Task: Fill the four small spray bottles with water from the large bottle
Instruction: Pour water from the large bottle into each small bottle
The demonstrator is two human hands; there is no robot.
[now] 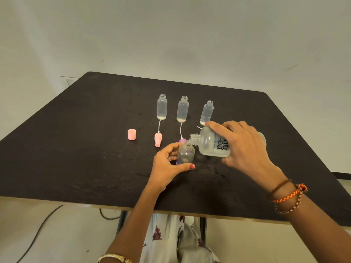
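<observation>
The right hand, right of frame centre, has its fingers wrapped over the large bottle, thumb underneath. That bottle lies tipped almost flat, its long axis running left to right across the frame, its open neck pointing left and a little down. Its mouth sits just above and touching, or nearly touching, the open neck of the small spray bottle, which lies directly to the lower left. The left hand steadies that small bottle upright on the counter, its fingers curled round the body from the left and its thumb along the near side. The pour, as I judge it, depends on keeping the two necks lined up; whether water is running now I cannot tell.

Further up the frame, three more small bottles stand upright in a row, uncapped, each with a little liquid at its base. Below them lie a pink spray head with its dip tube, a second tube ending in a purple head half hidden behind the held bottle, and a pink cap at left. The dark counter shows wet patches near the hands. A pale wall rises behind; a cable trails on the floor at lower left.
</observation>
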